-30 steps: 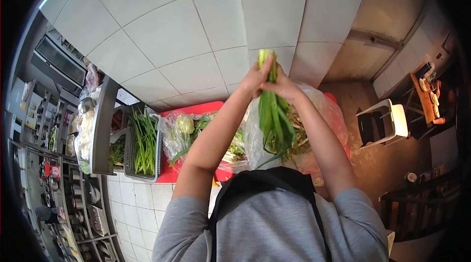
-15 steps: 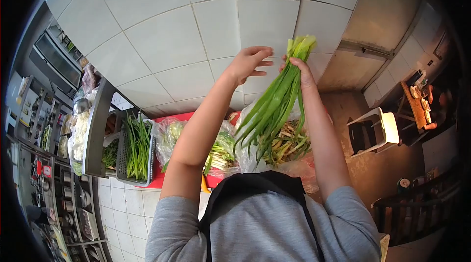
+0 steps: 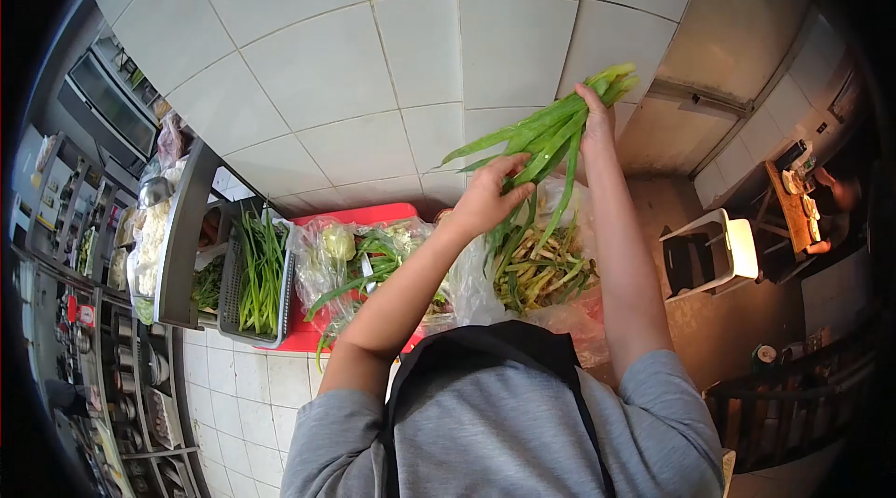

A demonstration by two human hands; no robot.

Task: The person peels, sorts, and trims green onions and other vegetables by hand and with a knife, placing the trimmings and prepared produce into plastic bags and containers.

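Observation:
My right hand (image 3: 597,117) is closed around the pale root end of a bunch of green onions (image 3: 551,129), held up in front of the tiled wall. The long green leaves slant down to the left. Lower on the bunch, my left hand (image 3: 493,195) has its fingers closed on the leaves; some tips stick out past it and others hang down. Beneath the bunch lies a heap of yellowed, trimmed leaves (image 3: 546,274) in a clear plastic bag (image 3: 471,288).
On the red table (image 3: 364,214) to the left are plastic-wrapped vegetables, including a round pale cabbage (image 3: 338,241). A grey basket (image 3: 286,297) holds long green stalks. A metal shelf stands further left. A chair (image 3: 742,246) and a small wooden table (image 3: 793,204) are at the right.
My left hand has come down from beside the wall and closed on the leaves. The bunch has swung from hanging to slanting left, and its root end has shifted right.

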